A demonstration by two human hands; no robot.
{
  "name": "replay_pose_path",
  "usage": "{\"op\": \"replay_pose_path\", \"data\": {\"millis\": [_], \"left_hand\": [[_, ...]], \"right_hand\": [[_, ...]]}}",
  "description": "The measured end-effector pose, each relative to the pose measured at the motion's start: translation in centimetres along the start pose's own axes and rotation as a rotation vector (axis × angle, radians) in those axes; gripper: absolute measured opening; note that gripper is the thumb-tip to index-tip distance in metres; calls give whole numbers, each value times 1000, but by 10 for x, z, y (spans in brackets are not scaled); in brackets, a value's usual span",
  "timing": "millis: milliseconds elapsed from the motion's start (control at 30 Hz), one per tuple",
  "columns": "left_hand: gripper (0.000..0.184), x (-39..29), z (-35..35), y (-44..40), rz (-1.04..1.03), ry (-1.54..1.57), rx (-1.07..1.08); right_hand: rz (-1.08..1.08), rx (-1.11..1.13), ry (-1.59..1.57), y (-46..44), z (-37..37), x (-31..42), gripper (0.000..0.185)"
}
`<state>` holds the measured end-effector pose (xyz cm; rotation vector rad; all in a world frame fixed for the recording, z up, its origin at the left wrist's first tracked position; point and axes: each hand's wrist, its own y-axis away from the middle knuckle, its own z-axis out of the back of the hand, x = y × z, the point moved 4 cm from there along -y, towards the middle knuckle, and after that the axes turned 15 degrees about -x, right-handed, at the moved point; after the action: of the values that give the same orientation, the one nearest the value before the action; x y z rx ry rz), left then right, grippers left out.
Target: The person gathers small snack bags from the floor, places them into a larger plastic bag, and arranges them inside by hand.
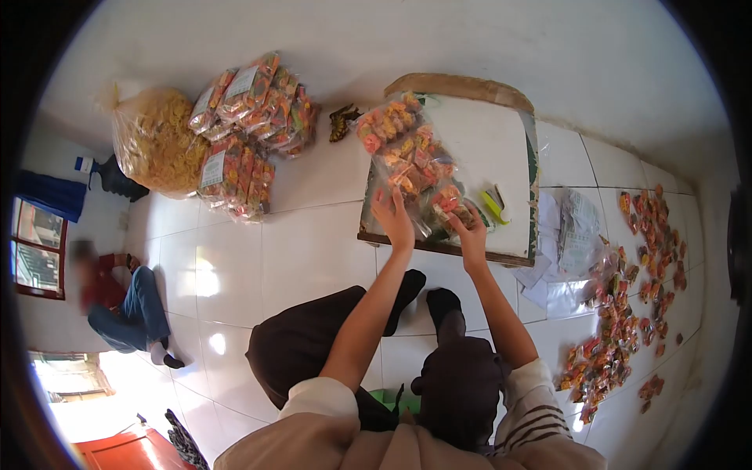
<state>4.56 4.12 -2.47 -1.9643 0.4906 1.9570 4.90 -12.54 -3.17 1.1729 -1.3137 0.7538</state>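
Note:
A clear plastic bag filled with small orange and red snack packets lies over the left part of a low white-topped table. My left hand is closed on the near end of this bag. In my right hand are a few snack packets, gripped by the fingers beside the bag's near end; whether they are inside the plastic, I cannot tell. Just right of them, a yellow-green hand tool rests on the tabletop.
Packed bags of snacks and a large sack of yellowish pieces stand at the back left. Loose snack packets cover the floor on the right, beside printed sheets. Another person sits at the far left.

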Motion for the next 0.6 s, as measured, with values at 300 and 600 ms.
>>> {"op": "replay_pose_path", "data": {"millis": [300, 600], "left_hand": [[41, 25, -17, -20, 344, 60, 67], [52, -12, -18, -1, 521, 271, 407]], "right_hand": [[-262, 423, -238, 0, -29, 5, 47], [433, 293, 281, -13, -57, 9, 58]]}}
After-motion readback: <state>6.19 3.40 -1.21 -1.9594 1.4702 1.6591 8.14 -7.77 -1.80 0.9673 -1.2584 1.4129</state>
